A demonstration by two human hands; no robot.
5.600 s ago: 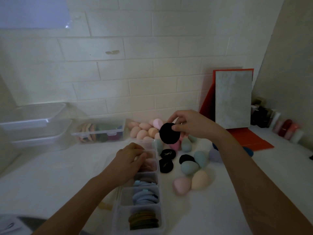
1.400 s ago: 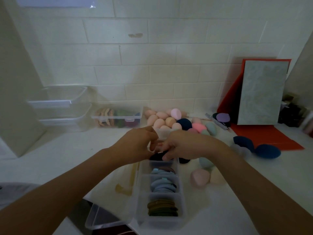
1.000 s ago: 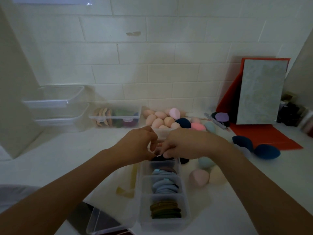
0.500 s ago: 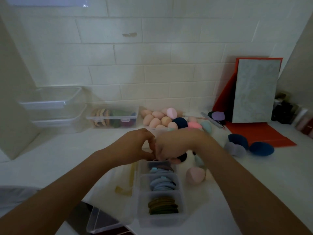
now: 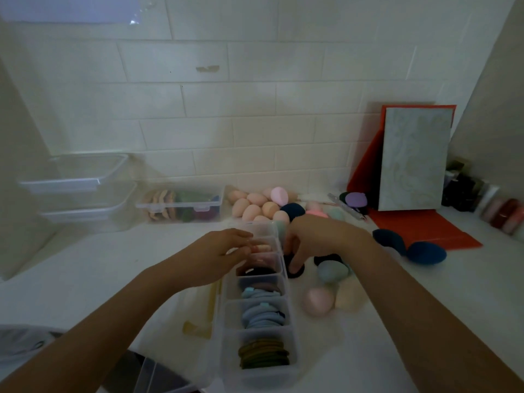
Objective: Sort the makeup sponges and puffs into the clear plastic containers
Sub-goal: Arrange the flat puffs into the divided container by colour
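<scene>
A long clear divided container (image 5: 289,330) lies in front of me, its compartments holding olive puffs (image 5: 263,356), blue puffs (image 5: 262,316), a black puff (image 5: 256,271) and pink ones. My left hand (image 5: 219,256) rests over the pink compartment with fingers loosely curled. My right hand (image 5: 317,241) reaches down just right of the container and pinches a black round puff (image 5: 295,269) lying on the counter. Another black puff (image 5: 326,258) lies beside it. Loose egg-shaped sponges in mint (image 5: 333,272), pink (image 5: 317,301) and cream (image 5: 350,297) sit to the right.
A pile of peach and pink sponges (image 5: 256,207) lies by the tiled wall, with two dark blue sponges (image 5: 425,252) farther right. A closed clear box (image 5: 181,207) and stacked clear tubs (image 5: 76,194) stand at back left. A red folder with a board (image 5: 414,160) leans at back right.
My right hand has moved off the container to the counter on its right and taken hold of a black puff. My left hand stays over the pink compartment.
</scene>
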